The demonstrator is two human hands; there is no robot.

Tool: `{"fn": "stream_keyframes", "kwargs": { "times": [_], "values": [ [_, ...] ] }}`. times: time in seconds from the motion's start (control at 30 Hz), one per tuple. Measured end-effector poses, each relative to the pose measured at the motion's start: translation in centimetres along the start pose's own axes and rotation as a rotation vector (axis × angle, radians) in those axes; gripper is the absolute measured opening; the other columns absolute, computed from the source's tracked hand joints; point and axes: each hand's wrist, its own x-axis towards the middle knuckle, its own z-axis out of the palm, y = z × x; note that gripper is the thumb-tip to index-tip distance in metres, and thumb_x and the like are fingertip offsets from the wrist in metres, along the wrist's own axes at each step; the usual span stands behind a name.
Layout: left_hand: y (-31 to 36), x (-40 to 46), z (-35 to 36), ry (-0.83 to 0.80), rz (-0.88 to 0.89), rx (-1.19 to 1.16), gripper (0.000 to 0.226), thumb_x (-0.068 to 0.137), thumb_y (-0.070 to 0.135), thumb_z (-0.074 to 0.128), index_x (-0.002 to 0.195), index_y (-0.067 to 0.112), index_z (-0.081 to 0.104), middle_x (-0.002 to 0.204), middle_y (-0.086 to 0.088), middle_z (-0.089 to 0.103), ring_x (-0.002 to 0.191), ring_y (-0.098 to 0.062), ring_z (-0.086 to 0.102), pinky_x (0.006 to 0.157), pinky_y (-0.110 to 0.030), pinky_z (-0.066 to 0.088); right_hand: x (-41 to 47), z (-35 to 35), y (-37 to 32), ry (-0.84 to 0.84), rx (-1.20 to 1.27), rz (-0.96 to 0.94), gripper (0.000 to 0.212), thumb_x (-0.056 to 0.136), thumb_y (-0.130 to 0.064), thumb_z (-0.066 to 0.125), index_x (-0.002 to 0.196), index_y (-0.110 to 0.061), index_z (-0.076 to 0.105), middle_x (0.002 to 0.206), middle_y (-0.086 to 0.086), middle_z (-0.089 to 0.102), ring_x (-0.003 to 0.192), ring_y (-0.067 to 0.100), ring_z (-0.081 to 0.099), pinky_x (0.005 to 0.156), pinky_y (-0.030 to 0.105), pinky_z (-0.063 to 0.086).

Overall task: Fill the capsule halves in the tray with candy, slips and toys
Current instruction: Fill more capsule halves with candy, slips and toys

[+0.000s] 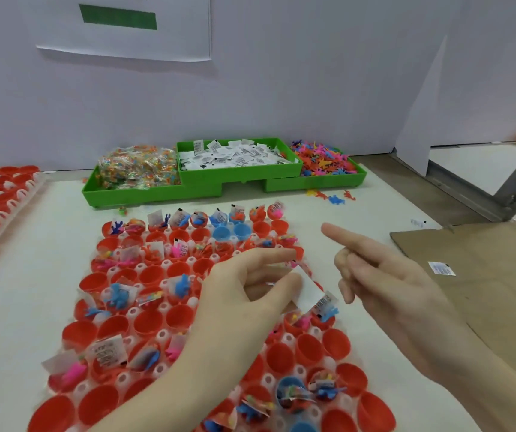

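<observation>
In the head view, the person's left hand point(250, 285) is pinching a small white paper slip point(308, 291) in its grip above the clear plastic tray point(163, 335) of red capsule halves point(154, 319) lying on the white surface point(32, 260), while the right hand point(384, 275) is hovering beside it, fingers spread and holding nothing. The slip is looking light, thin and floppy, so a hold by its edge seems best.

left grip point(250, 285) pinching; right grip point(384, 275) open, forefinger extended.
</observation>
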Motion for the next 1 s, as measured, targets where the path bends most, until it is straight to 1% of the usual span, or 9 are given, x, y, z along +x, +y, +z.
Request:
{"fn": "stream_keyframes", "kwargs": {
  "times": [0.1, 0.17, 0.23, 0.3, 0.43, 0.7, 0.8, 0.9, 1.0],
  "values": [
    [-0.4, -0.4, 0.6, -0.012, -0.001, 0.023, 0.022, 0.079, 0.009, 0.068, 0.091, 0.028, 0.067, 0.078, 0.005, 0.073, 0.069, -0.013, 0.07, 0.065, -0.024, 0.058, -0.6, -0.1, -0.2, 0.019, -0.173, -0.175, 0.05, 0.069, -0.016, 0.061, 0.117, -0.028, 0.053, 0.07, -0.01, 0.057, 0.064, 0.0, 0.056, 0.066, 0.009, 0.046],
    [-0.3, -0.4, 0.9, -0.027, 0.001, 0.02, 0.021, 0.078, 0.01, 0.069, 0.093, 0.025, 0.067, 0.077, 0.005, 0.073, 0.067, -0.012, 0.07, 0.063, -0.02, 0.056, -0.7, 0.0, -0.5, 0.068, -0.187, -0.206, 0.061, 0.054, -0.017, 0.074, 0.11, -0.032, 0.058, 0.072, -0.009, 0.063, 0.063, 0.006, 0.063, 0.064, 0.013, 0.051],
    [-0.1, -0.3, 0.9, -0.039, 0.008, 0.013, 0.019, 0.077, 0.01, 0.07, 0.093, 0.021, 0.067, 0.076, 0.004, 0.073, 0.064, -0.013, 0.07, 0.06, -0.016, 0.054, -0.7, 0.1, -0.8, 0.122, -0.171, -0.21, 0.048, 0.043, -0.024, 0.076, 0.09, -0.033, 0.07, 0.068, -0.009, 0.068, 0.06, 0.008, 0.066, 0.06, 0.014, 0.052],
    [0.2, -0.3, 0.9, -0.053, 0.014, -0.003, 0.016, 0.077, 0.01, 0.07, 0.088, 0.021, 0.068, 0.075, 0.004, 0.073, 0.063, -0.013, 0.07, 0.058, -0.015, 0.053, -0.8, 0.2, -1.2, 0.122, -0.201, -0.231, 0.031, 0.051, -0.02, 0.072, 0.078, -0.035, 0.075, 0.066, -0.009, 0.071, 0.063, 0.008, 0.068, 0.06, 0.013, 0.052],
    [0.3, -0.4, 0.7, -0.081, 0.037, -0.014, 0.016, 0.075, 0.009, 0.071, 0.082, 0.023, 0.069, 0.074, 0.005, 0.073, 0.063, -0.01, 0.069, 0.056, -0.013, 0.052, -1.0, 0.2, -1.8, 0.04, -0.257, -0.227, 0.029, 0.075, -0.002, 0.056, 0.09, -0.022, 0.071, 0.074, -0.011, 0.07, 0.067, 0.009, 0.069, 0.06, 0.014, 0.053],
    [0.5, -0.3, 0.6, -0.191, 0.068, -0.042, 0.018, 0.077, 0.01, 0.066, 0.091, 0.021, 0.071, 0.077, 0.009, 0.073, 0.071, -0.003, 0.07, 0.06, -0.009, 0.05, -0.8, 0.3, -2.2, 0.059, -0.249, -0.168, 0.023, 0.057, -0.021, 0.066, 0.076, -0.032, 0.072, 0.065, -0.006, 0.071, 0.061, 0.007, 0.067, 0.06, 0.013, 0.051],
    [0.4, -0.2, 0.6, -0.203, 0.009, -0.095, 0.021, 0.077, 0.011, 0.065, 0.095, 0.022, 0.07, 0.073, 0.007, 0.073, 0.066, -0.001, 0.068, 0.059, -0.008, 0.048, -0.9, 0.4, -2.1, 0.064, -0.243, -0.163, 0.02, 0.059, -0.016, 0.067, 0.072, -0.03, 0.073, 0.064, -0.01, 0.069, 0.06, 0.005, 0.066, 0.057, 0.01, 0.049],
    [0.2, -0.3, 0.5, -0.237, -0.059, -0.088, 0.025, 0.078, 0.014, 0.064, 0.099, 0.026, 0.065, 0.068, 0.005, 0.073, 0.063, 0.0, 0.067, 0.059, -0.008, 0.048, -1.1, 0.3, -1.5, 0.034, -0.362, -0.144, 0.031, 0.069, 0.001, 0.071, 0.075, -0.029, 0.071, 0.066, -0.012, 0.066, 0.06, 0.004, 0.063, 0.059, 0.01, 0.048],
    [-0.3, -0.4, 0.8, -0.274, -0.081, -0.012, 0.033, 0.082, 0.011, 0.063, 0.112, 0.025, 0.061, 0.074, 0.001, 0.074, 0.072, -0.005, 0.069, 0.07, -0.01, 0.051, -1.6, 0.0, -0.5, 0.041, -0.526, -0.121, 0.037, 0.074, 0.003, 0.069, 0.077, -0.034, 0.069, 0.071, -0.01, 0.061, 0.063, 0.004, 0.061, 0.061, 0.013, 0.049]
  ]
}}
